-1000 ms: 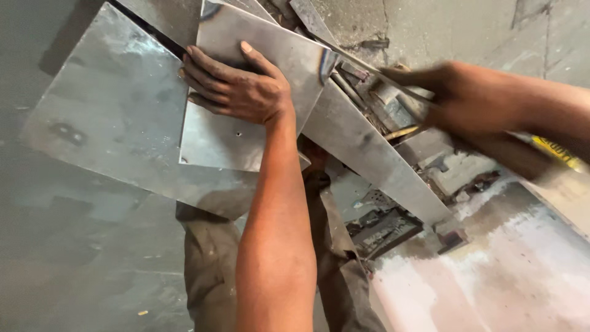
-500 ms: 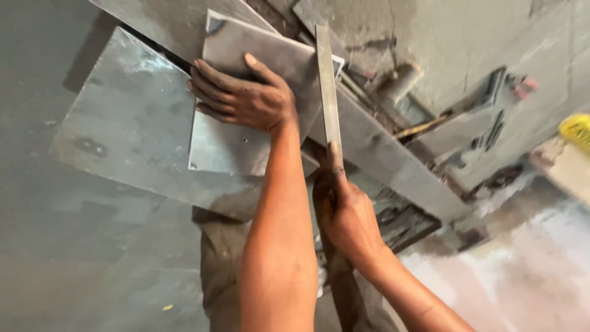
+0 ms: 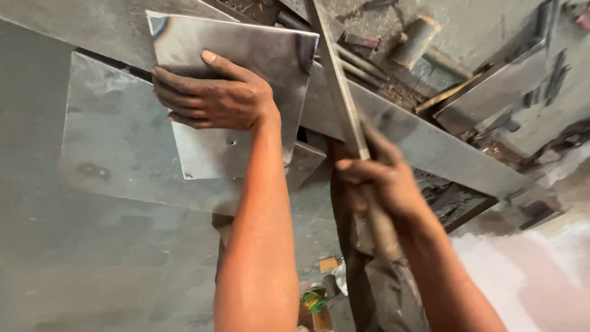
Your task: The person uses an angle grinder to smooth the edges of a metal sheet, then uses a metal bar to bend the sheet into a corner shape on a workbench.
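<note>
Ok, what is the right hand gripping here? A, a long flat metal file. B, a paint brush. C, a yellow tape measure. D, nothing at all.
A: the right hand is closed around the lower end of a long flat metal file that runs up along the edge of the metal sheet, which the left hand presses flat.

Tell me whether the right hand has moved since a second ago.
Yes. The right hand came in from the right, past the hammer, and now grips a long file beside the steel plate under the left hand.
</note>
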